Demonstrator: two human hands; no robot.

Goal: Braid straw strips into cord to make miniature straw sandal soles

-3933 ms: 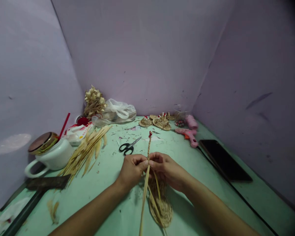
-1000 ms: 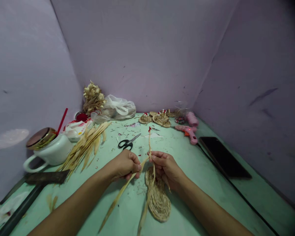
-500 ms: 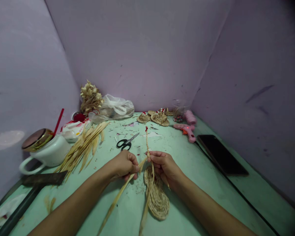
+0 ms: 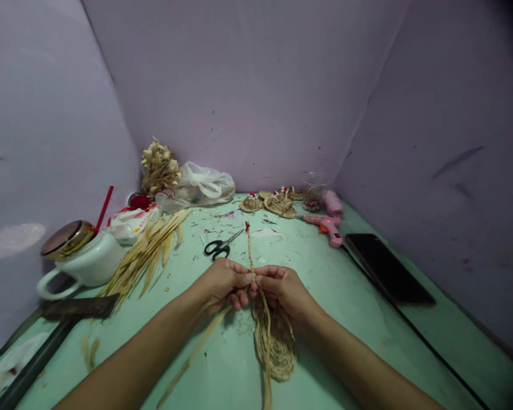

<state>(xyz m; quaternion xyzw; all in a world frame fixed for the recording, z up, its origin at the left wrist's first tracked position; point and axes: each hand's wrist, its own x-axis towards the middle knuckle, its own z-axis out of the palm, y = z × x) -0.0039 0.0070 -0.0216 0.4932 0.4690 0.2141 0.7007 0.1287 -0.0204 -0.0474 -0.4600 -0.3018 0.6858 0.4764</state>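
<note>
A thin braid of dry straw-coloured fibre [image 4: 250, 250] rises from between my hands, its far end tied with red. My left hand [image 4: 228, 285] pinches the braid's lower end from the left, with one loose strand [image 4: 196, 353] trailing from it toward the table's front. Opposite, the fingertips of my right hand [image 4: 282, 287] grip the same spot, nearly touching the left ones. Another strand hangs down over a coiled, sole-shaped woven piece [image 4: 280, 353] lying on the table below. Black-handled scissors [image 4: 223, 246] lie just beyond my left hand.
At left are a straw bundle [image 4: 154, 245], a white cup [image 4: 92, 265] with a gold-rimmed lid on it, and a hammer-like tool [image 4: 79, 307]. Small woven hats [image 4: 277, 204] sit at the back. A pink glue gun [image 4: 327, 225] and a phone [image 4: 387, 267] lie right.
My left hand has moved right and up to meet my right hand at the braid. The braid's tip has tilted left, and the left strand hangs lower.
</note>
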